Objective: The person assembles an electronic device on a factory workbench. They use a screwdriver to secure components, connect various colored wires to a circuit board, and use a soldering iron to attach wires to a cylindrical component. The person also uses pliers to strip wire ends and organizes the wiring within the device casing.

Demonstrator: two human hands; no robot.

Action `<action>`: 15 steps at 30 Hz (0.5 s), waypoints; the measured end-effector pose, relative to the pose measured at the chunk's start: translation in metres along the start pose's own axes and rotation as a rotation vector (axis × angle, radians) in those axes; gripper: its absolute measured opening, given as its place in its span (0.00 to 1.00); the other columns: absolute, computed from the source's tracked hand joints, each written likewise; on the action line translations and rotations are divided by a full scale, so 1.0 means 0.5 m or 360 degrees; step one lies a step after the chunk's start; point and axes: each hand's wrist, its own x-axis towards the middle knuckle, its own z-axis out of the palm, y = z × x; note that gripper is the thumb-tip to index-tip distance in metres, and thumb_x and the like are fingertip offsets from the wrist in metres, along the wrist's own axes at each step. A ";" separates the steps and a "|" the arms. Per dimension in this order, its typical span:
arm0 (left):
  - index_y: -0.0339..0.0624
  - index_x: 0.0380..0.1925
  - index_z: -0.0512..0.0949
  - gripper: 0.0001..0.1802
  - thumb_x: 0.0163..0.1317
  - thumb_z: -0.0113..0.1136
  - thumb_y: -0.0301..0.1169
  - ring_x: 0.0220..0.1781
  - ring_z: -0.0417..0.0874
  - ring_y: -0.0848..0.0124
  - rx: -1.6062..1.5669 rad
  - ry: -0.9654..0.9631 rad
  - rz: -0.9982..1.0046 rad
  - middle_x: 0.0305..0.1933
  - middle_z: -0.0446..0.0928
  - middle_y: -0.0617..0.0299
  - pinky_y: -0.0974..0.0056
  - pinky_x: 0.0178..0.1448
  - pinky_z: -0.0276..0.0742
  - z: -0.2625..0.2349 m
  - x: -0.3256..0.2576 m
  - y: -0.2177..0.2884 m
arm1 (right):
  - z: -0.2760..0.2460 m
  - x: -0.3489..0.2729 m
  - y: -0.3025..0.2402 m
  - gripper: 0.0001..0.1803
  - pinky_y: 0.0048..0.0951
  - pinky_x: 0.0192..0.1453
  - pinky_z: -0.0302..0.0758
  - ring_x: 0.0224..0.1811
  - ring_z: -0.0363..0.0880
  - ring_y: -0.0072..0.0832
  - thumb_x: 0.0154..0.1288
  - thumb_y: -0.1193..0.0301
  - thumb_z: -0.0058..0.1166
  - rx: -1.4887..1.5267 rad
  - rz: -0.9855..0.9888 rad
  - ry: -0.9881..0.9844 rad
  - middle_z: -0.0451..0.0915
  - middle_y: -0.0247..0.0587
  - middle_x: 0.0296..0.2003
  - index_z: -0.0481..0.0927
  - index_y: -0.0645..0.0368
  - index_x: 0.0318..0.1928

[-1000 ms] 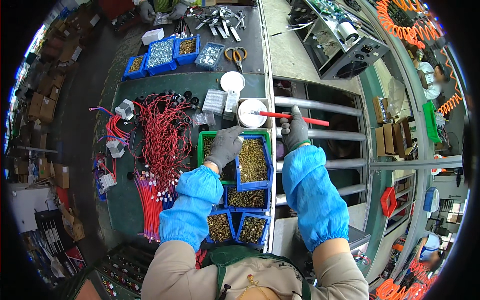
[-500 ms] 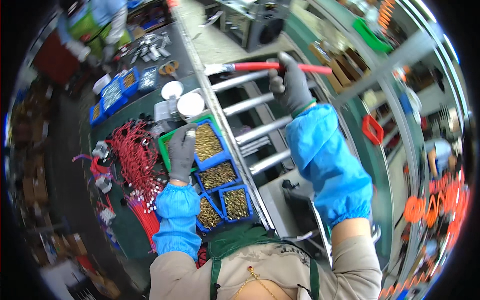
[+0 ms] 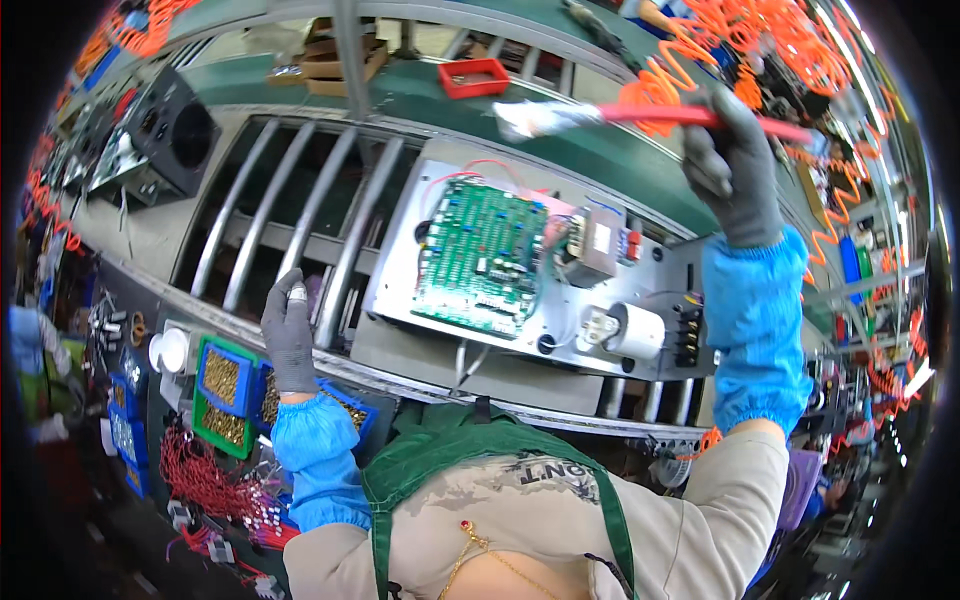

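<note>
High at the right, my right hand in a grey glove is closed round a long red-handled tool. The tool's whitish end points left; blur hides its exact kind. My left hand, also gloved, has its fingers drawn together above the rail of the roller line, with white on one fingertip; anything in them is too small to make out. Between my hands lies a metal base plate carrying a green circuit board, a boxy transformer, a white cylinder and a black terminal block.
Steel rollers run left of the plate. Blue trays of brass-coloured screws, some inside a green tray, and red wires lie at lower left. A red bin stands behind; orange coiled hoses hang at upper right.
My view has swung right, bringing the base plate and circuit board into sight. My left hand has moved from over the screw trays to the line's edge. My right hand still grips the red-handled tool.
</note>
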 end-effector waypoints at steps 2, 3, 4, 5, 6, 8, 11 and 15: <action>0.33 0.50 0.76 0.15 0.66 0.49 0.26 0.49 0.76 0.73 0.0249 -0.0117 0.0114 0.47 0.78 0.59 0.70 0.54 0.71 0.052 -0.002 -0.013 | -0.096 -0.126 -0.017 0.18 0.14 0.10 0.57 0.09 0.62 0.14 0.70 0.57 0.44 -0.0008 -0.0053 0.0208 0.75 0.35 0.21 0.75 0.60 0.44; 0.33 0.50 0.76 0.15 0.66 0.49 0.27 0.49 0.76 0.72 0.0219 -0.0172 0.0093 0.47 0.78 0.58 0.69 0.55 0.71 0.075 -0.007 -0.017 | -0.137 -0.186 -0.021 0.18 0.14 0.11 0.60 0.10 0.64 0.14 0.69 0.57 0.45 -0.0041 -0.0048 0.0321 0.76 0.36 0.22 0.75 0.60 0.44; 0.33 0.50 0.76 0.15 0.66 0.50 0.28 0.50 0.76 0.71 0.0193 -0.0222 0.0071 0.48 0.78 0.57 0.68 0.55 0.71 0.094 -0.011 -0.020 | -0.164 -0.238 -0.022 0.18 0.14 0.12 0.62 0.11 0.66 0.15 0.68 0.58 0.46 -0.0070 -0.0041 0.0429 0.77 0.37 0.23 0.75 0.60 0.44; 0.33 0.50 0.76 0.15 0.66 0.50 0.28 0.50 0.76 0.71 0.0263 -0.0274 0.0082 0.47 0.78 0.56 0.68 0.55 0.71 0.109 -0.017 -0.021 | -0.173 -0.277 -0.021 0.17 0.15 0.13 0.63 0.12 0.68 0.15 0.67 0.58 0.48 -0.0212 -0.0021 0.0494 0.77 0.37 0.23 0.75 0.60 0.44; 0.33 0.50 0.76 0.15 0.66 0.51 0.29 0.49 0.76 0.71 0.0331 -0.0324 0.0092 0.47 0.78 0.56 0.68 0.55 0.71 0.122 -0.022 -0.024 | -0.181 -0.311 -0.019 0.17 0.15 0.14 0.65 0.13 0.69 0.15 0.66 0.59 0.49 -0.0356 0.0000 0.0556 0.77 0.38 0.24 0.75 0.60 0.44; 0.34 0.50 0.75 0.16 0.65 0.51 0.28 0.51 0.76 0.69 0.0294 -0.0267 0.0120 0.50 0.76 0.56 0.66 0.55 0.72 0.141 -0.032 -0.037 | -0.199 -0.334 -0.014 0.17 0.15 0.16 0.67 0.15 0.71 0.15 0.64 0.60 0.51 -0.0562 0.0070 0.0649 0.78 0.38 0.24 0.76 0.61 0.43; 0.35 0.50 0.74 0.15 0.64 0.51 0.26 0.54 0.75 0.64 0.0596 -0.0020 0.0472 0.50 0.74 0.54 0.63 0.58 0.71 0.178 -0.054 -0.009 | -0.206 -0.342 0.001 0.15 0.13 0.20 0.68 0.20 0.74 0.15 0.61 0.60 0.54 -0.0745 0.0201 0.0752 0.78 0.35 0.26 0.78 0.60 0.39; 0.35 0.49 0.74 0.15 0.61 0.52 0.25 0.55 0.74 0.63 0.0470 -0.0124 0.0602 0.51 0.73 0.52 0.62 0.59 0.70 0.233 -0.077 0.053 | -0.221 -0.298 0.044 0.14 0.14 0.23 0.68 0.22 0.74 0.14 0.59 0.60 0.57 -0.1028 0.0436 0.0647 0.77 0.31 0.25 0.81 0.58 0.37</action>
